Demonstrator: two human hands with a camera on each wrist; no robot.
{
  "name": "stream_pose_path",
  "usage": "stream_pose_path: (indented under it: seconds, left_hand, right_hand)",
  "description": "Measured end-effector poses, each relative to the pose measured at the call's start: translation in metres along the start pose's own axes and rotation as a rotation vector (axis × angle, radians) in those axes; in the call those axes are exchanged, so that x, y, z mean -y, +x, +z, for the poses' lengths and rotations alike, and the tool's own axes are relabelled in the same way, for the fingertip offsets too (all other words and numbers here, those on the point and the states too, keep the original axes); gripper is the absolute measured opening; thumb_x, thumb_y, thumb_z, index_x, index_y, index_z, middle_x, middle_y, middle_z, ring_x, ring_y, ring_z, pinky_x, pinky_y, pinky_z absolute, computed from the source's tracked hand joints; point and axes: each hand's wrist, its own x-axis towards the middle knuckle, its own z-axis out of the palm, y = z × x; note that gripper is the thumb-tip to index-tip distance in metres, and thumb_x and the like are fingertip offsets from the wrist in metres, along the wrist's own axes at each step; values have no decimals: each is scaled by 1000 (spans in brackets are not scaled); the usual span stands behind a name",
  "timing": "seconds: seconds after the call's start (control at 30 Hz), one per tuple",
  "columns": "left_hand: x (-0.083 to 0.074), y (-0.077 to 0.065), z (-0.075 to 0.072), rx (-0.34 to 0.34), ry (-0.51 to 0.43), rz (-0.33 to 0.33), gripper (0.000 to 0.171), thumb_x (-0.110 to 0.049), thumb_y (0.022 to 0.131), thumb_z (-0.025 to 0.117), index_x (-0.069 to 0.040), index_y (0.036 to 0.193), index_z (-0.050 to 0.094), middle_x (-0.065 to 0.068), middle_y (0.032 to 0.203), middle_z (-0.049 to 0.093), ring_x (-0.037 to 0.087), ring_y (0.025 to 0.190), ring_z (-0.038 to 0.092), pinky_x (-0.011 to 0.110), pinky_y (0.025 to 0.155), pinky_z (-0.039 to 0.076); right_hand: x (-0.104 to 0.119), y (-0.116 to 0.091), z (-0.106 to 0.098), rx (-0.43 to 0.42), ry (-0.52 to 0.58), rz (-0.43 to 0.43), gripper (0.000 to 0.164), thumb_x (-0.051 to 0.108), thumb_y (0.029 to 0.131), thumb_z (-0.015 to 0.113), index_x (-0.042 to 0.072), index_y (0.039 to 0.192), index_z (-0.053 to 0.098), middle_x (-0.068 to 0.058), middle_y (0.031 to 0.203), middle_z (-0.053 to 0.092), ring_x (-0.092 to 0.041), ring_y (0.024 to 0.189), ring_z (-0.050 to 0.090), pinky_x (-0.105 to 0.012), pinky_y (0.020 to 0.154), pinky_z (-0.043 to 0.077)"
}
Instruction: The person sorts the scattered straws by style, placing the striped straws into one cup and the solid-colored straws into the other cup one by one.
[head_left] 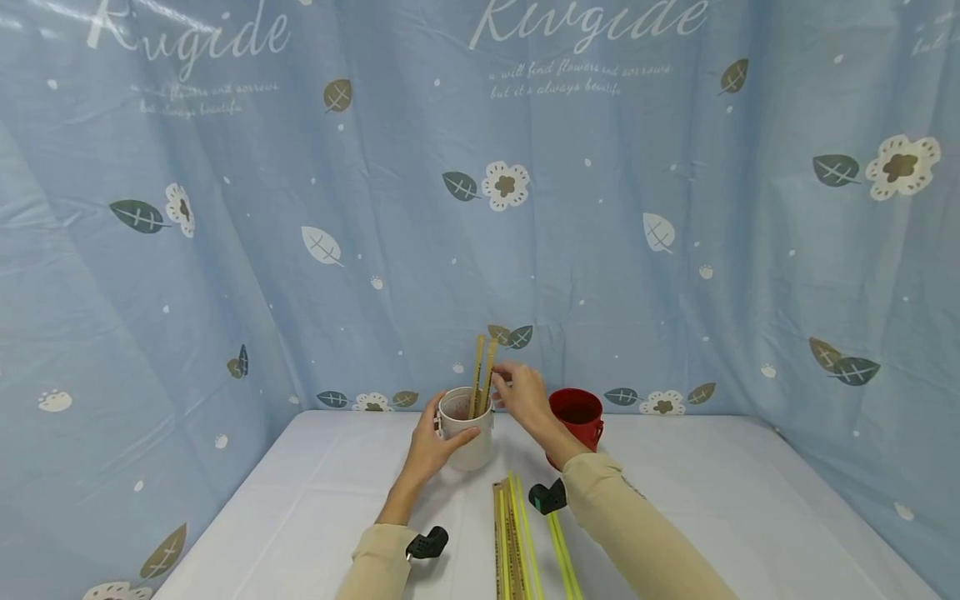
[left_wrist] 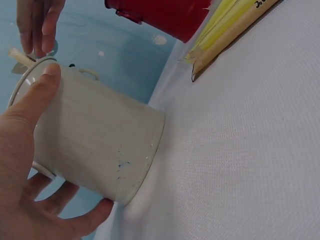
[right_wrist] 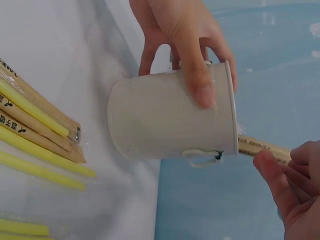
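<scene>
A white metal bucket (head_left: 468,437) stands on the table, and my left hand (head_left: 438,446) grips its side, thumb across the near wall and fingers round the back. Two paper-wrapped sticks, probably chopsticks (head_left: 477,375), stand in the bucket with their upper ends above the rim. My right hand (head_left: 522,396) is just right of the sticks, fingers bent loosely. In the right wrist view its fingertips (right_wrist: 265,161) overlap one wrapped stick (right_wrist: 250,146); firm contact is not clear. The sticks' lower ends are hidden inside the bucket.
To the right stands a red bucket (head_left: 577,412), partly behind my right forearm. Nearer me on the white tablecloth (head_left: 315,500) lie several brown paper-wrapped sticks (head_left: 512,533) and yellow straws (head_left: 564,554). A blue printed curtain (head_left: 412,208) hangs behind the table.
</scene>
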Motion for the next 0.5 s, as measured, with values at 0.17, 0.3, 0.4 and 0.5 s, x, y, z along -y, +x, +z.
stream_pose_path:
  seconds: [0.17,0.3,0.4,0.5]
  left_hand:
    - [0,0,0,-1,3,10,95,-42,79,81,-18,154,29,12,149,44,35,131,48,55,103,45]
    - [0,1,1,-5,6,23,95,-40,79,81,-15,154,29,13,148,45,36,132,48,55,104,44]
    - [0,0,1,-6,0,18,95,-40,79,82,-16,154,29,13,149,45,37,132,48,56,105,43]
    - [0,0,1,-4,-4,11,95,-41,79,82,-16,154,29,13,149,44,37,133,47,57,105,43]
  right_hand:
    - [1,-3,-8,-2,-8,-1,28,9,97,60,-1,123,66,-20,112,72,-31,78,74,-23,57,59]
    - [0,-8,-14,-8,-28,-19,27,11,97,62,1,121,68,-18,110,73,-27,78,74,-23,59,59]
    - [-3,-14,-17,-2,-50,-50,24,13,96,63,3,117,70,-16,106,74,-21,73,74,-22,57,58]
    - [-6,-23,-18,19,-62,-74,22,13,95,64,3,113,71,-14,100,75,-20,68,73,-20,55,57]
